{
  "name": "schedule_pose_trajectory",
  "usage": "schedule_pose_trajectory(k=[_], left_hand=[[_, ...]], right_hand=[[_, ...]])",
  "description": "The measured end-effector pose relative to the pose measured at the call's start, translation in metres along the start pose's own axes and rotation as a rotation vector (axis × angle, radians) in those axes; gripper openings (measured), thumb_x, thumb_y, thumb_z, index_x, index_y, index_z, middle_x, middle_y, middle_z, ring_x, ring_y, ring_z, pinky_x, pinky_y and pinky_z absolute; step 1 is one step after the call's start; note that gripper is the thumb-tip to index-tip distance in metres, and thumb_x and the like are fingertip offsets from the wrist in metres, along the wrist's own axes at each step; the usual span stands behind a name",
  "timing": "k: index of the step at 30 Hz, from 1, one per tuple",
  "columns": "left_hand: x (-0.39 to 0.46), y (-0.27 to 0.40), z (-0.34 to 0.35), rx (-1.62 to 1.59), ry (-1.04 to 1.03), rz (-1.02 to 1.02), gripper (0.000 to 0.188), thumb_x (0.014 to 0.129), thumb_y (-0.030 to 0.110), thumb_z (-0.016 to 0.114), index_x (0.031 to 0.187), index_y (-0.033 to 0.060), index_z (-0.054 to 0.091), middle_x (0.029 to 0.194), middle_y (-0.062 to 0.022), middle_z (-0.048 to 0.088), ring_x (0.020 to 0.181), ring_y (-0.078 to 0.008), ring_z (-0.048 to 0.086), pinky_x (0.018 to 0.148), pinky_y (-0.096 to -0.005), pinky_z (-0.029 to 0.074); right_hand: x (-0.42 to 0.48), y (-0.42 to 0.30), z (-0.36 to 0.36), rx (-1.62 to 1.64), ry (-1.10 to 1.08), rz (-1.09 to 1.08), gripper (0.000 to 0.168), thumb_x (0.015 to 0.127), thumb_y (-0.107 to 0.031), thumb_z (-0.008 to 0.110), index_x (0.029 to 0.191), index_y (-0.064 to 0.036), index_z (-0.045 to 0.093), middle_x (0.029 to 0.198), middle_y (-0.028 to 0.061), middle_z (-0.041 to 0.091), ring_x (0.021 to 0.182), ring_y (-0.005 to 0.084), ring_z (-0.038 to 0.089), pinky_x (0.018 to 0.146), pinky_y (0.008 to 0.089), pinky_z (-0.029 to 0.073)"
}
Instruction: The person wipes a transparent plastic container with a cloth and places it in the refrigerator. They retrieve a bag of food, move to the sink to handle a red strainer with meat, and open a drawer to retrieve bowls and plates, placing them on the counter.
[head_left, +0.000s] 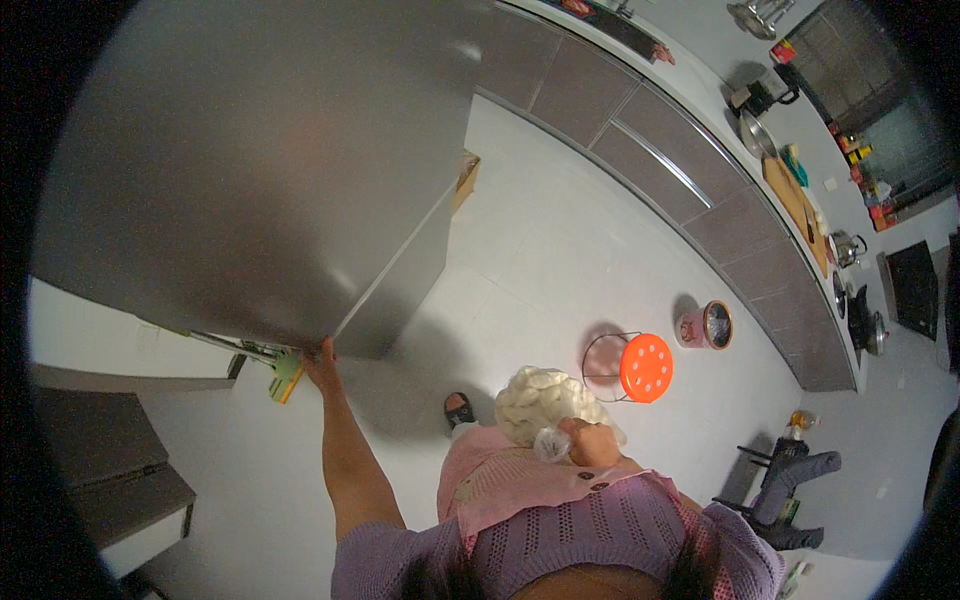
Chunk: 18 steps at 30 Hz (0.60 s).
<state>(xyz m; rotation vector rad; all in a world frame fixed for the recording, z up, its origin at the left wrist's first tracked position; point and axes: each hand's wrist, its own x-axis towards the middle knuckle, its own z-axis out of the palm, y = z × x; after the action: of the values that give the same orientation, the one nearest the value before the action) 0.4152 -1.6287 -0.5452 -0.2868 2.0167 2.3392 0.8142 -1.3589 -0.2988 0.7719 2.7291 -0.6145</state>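
Observation:
My left hand (319, 364) reaches out to the lower edge of a large grey metallic panel, which looks like a refrigerator door (262, 187). Its fingers touch the door's edge near the corner; how far they curl around it is hidden. Close to my body, my right hand (592, 442) is closed on the gathered neck of a translucent plastic bag (540, 401) with pale, lumpy contents. A crumpled clear end of the bag (552, 444) sticks out beside my fingers, in front of my pink apron.
An orange-topped stool (646, 368) and a pink bin (705, 325) stand on the floor. A green mop or broom head (285, 373) lies below the door's edge. Along the right runs a counter with a cutting board (793, 214), a knife and a kettle (847, 249). A black rack (780, 480) stands lower right.

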Motion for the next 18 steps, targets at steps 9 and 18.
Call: schedule_pose_trajectory(k=[9, 18], left_hand=[[-0.001, -0.003, -0.001, 0.021, 0.108, -0.034, 0.058, 0.071, 0.023, 0.073, 0.117, 0.0050, 0.041, 0.115, -0.0049, 0.048, 0.086, -0.0143, 0.050, 0.056, -0.0263, 0.042], [-0.026, 0.007, 0.025, -0.066, 0.121, -0.055, 0.034, 0.077, 0.027, 0.067, 0.092, 0.0013, 0.049, 0.081, -0.0043, 0.053, 0.067, -0.0133, 0.047, 0.056, -0.0261, 0.038]], right_hand=[[0.019, 0.012, -0.005, -0.051, -0.184, -0.123, 0.039, 0.062, -0.006, 0.056, 0.100, -0.013, 0.054, 0.087, 0.0142, 0.061, 0.073, 0.0345, 0.060, 0.063, 0.0428, 0.047], [0.048, 0.029, -0.036, 0.039, -0.377, -0.137, 0.043, 0.061, -0.019, 0.066, 0.102, -0.010, 0.054, 0.094, 0.0140, 0.059, 0.087, 0.0326, 0.058, 0.073, 0.0416, 0.045]])
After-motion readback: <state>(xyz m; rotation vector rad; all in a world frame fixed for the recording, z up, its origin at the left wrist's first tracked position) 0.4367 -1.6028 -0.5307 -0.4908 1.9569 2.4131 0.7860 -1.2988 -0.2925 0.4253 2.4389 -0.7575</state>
